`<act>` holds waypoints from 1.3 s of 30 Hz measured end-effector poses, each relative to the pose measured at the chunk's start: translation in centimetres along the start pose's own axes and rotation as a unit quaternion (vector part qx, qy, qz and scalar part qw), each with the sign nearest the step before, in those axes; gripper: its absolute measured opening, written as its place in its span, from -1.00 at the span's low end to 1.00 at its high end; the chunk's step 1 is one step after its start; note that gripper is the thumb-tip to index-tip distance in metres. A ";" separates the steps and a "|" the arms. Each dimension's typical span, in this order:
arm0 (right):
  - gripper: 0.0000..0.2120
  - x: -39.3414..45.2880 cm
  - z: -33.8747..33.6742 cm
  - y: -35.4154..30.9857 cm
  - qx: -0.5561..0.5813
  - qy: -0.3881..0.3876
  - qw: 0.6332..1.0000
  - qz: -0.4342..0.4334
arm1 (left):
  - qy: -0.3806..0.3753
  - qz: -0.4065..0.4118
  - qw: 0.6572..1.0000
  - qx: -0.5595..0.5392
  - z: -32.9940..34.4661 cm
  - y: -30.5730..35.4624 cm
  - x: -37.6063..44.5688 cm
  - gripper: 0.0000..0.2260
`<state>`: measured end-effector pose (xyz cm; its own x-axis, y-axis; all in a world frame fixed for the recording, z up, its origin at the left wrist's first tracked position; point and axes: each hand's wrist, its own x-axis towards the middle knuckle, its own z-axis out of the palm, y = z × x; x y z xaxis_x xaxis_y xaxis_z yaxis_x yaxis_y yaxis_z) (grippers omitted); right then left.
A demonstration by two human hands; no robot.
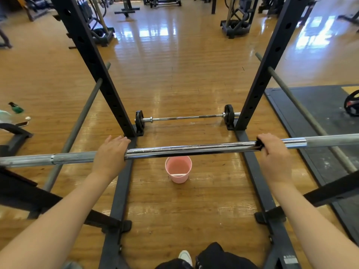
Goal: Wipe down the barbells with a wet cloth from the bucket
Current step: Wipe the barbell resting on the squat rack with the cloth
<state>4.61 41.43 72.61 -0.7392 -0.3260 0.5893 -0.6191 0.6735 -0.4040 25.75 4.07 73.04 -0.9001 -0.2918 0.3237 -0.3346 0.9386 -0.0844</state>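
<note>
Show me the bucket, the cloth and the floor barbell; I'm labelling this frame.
bucket (179, 178): head view, front wall.
cloth (260, 145): head view, dark bit beside the right hand.
floor barbell (186, 117): head view, mid-shaft.

Bucket (178, 168) on the floor (174, 74) below the racked barbell (190, 149).

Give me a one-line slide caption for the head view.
Left hand rests open on the racked barbell, right hand grips a dark cloth round it, above the pink bucket.
</note>
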 end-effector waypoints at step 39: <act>-0.53 -1.0 0.3 -1.3 -0.065 -0.120 0.988 -0.072 | -0.003 -0.006 0.999 0.049 0.3 0.2 -0.1 -0.54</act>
<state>6.09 40.68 72.37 -0.6977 -0.5614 0.4450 -0.6942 0.6831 -0.2267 25.66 4.23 72.67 -0.8975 -0.3047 0.3188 -0.3709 0.9127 -0.1717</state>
